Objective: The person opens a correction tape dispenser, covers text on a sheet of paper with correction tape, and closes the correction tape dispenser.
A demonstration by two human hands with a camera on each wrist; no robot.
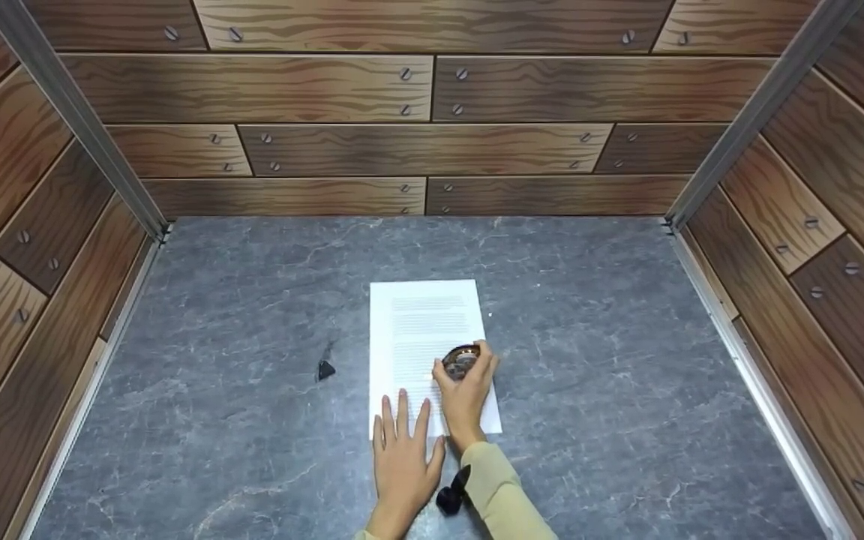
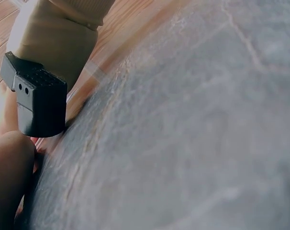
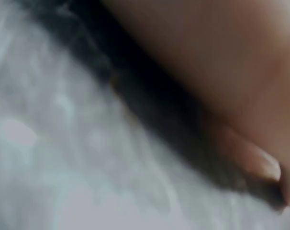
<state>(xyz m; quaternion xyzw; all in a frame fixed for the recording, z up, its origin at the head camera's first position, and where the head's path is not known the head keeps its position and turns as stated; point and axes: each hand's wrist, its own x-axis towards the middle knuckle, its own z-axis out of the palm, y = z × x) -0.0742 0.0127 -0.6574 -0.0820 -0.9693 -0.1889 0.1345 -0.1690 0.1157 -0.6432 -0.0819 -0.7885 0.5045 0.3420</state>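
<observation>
A sheet of printed paper [image 1: 421,300] lies on the grey marbled surface in the head view. My right hand [image 1: 469,394] grips a round, glossy dark-brown object [image 1: 460,361] between thumb and fingers, over the right part of the text. The object's exact kind cannot be told. My left hand [image 1: 403,457] lies flat with fingers spread, its fingertips on the paper's lower edge. In the right wrist view part of my right hand [image 3: 226,62] shows close up and blurred, and the held object is hidden there. The left wrist view shows mostly the table.
A small black wedge-shaped item [image 1: 325,369] lies left of the paper. A black wrist camera [image 1: 450,498] sits by my right sleeve [image 1: 503,487], between the forearms. Wood-patterned walls [image 1: 432,90] with metal corner posts [image 1: 83,120] enclose the grey table [image 1: 237,285] at the back and sides.
</observation>
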